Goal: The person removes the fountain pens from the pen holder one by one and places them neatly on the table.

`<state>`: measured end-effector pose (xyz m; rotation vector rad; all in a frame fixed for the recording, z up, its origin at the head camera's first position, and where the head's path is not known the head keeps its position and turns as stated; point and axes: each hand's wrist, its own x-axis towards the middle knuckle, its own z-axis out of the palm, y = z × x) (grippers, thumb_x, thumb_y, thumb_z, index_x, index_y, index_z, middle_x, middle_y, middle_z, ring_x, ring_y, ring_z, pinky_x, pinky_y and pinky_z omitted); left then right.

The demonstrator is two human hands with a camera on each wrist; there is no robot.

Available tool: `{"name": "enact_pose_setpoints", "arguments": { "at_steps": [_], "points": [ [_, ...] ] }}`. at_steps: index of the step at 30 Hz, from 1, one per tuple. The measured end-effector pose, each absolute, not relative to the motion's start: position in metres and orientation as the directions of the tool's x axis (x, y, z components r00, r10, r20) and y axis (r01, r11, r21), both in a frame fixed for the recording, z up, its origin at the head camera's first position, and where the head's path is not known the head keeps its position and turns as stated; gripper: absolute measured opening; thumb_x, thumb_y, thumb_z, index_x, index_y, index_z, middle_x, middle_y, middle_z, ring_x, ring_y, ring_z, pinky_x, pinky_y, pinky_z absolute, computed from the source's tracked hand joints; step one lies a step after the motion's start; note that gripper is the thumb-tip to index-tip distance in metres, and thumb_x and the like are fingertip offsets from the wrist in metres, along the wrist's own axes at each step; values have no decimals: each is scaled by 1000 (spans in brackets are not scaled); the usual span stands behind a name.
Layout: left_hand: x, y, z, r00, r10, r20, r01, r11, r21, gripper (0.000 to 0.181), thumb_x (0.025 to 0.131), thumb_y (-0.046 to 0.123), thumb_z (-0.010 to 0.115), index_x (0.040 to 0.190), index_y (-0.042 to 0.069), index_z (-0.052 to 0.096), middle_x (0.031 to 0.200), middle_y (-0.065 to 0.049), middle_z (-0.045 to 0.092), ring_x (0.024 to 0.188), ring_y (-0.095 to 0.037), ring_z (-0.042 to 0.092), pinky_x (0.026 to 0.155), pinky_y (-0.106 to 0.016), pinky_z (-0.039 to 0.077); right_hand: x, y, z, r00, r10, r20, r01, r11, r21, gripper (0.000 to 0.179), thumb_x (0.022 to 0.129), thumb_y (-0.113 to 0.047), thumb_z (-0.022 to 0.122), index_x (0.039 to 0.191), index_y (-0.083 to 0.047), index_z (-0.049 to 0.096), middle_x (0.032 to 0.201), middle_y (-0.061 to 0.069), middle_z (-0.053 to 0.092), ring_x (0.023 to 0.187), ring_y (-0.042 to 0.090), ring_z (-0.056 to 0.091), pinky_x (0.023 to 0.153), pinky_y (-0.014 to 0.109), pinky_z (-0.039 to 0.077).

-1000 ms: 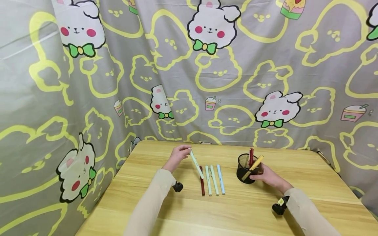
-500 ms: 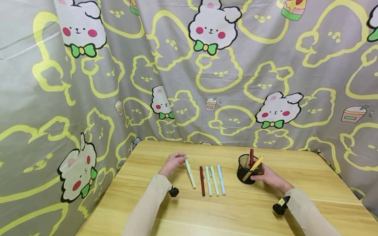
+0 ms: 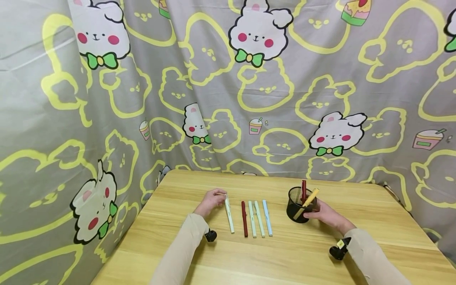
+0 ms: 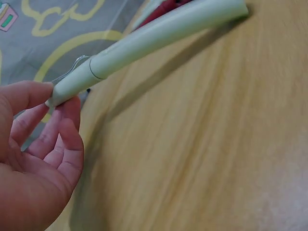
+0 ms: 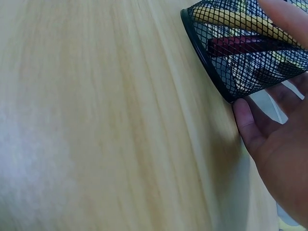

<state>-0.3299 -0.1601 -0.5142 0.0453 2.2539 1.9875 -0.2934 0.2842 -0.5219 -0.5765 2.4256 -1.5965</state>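
My left hand (image 3: 212, 201) pinches a pale green pen (image 3: 229, 217) by its capped end. In the left wrist view the thumb and fingertips hold the cap beside its metal clip, and the pen's far end (image 4: 236, 8) comes down at the tabletop. To its right lie a dark red pen (image 3: 244, 219), two pale green pens, the nearer one (image 3: 252, 219) and its neighbour (image 3: 260, 219), and a light blue pen (image 3: 267, 218). My right hand (image 3: 325, 213) grips a black mesh pen holder (image 3: 295, 209) from its right side. A red pen (image 3: 304, 190) and a yellow pen (image 3: 312, 196) stand in it.
Everything is on a wooden table (image 3: 285, 261). A grey cartoon-print curtain (image 3: 221, 91) hangs behind the table and along its left side. Each wrist wears a small black camera, one on the left (image 3: 211, 236) and one on the right (image 3: 338, 251).
My left hand has carried the pale green pen left, off the red pen, and lowered it toward the table left of the row. The right hand and pen holder have stayed put.
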Motion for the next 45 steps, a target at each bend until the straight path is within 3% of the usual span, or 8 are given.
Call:
{"name": "enact_pose_setpoints", "arguments": {
  "at_steps": [8,17,26,32,39,45],
  "points": [
    [-328,-158,-519,-977,202,-73,-44,145,988,30,85,0,65,112,-12,58,83,-6,64,70,-17,57,63,-26,49,-292,284,-521,-898,-431,84,-225,286,-932,65,86,-6,68,135,14,32,134,37,38,112,28,50,86,21,43],
    [-326,-155,-514,-970,236,-62,0,252,968,29,86,3,66,112,-10,60,89,-8,65,71,-15,58,61,-27,50,-292,283,-523,-913,-401,69,-220,344,-913,64,85,-11,70,133,13,36,132,35,41,117,41,46,89,28,43],
    [-324,-148,-513,-968,251,-30,56,328,943,26,87,4,65,109,-10,61,92,-14,65,77,-24,62,64,-36,53,-292,278,-526,-902,-422,97,-237,292,-927,71,85,-10,71,138,13,30,130,33,46,106,19,57,83,25,48],
    [-326,-147,-514,-966,256,-38,57,356,933,25,87,4,66,108,-8,63,88,-9,64,74,-18,61,63,-29,53,-292,278,-528,-913,-398,92,-225,301,-927,72,84,-11,73,138,12,31,129,32,47,107,21,58,83,25,48],
    [-328,-146,-517,-968,248,-27,73,383,921,20,87,5,67,103,-6,65,87,-9,65,71,-17,60,62,-30,53,-289,277,-523,-924,-374,81,-205,306,-930,70,83,-11,73,135,14,33,127,33,47,107,34,56,81,26,49],
    [-327,-144,-517,-969,244,-36,74,426,902,19,87,6,67,103,-4,66,86,-6,64,71,-13,58,60,-26,52,-290,277,-523,-924,-376,74,-202,313,-928,69,83,-11,73,134,14,35,126,32,48,106,31,56,82,27,49]
  ]
}}
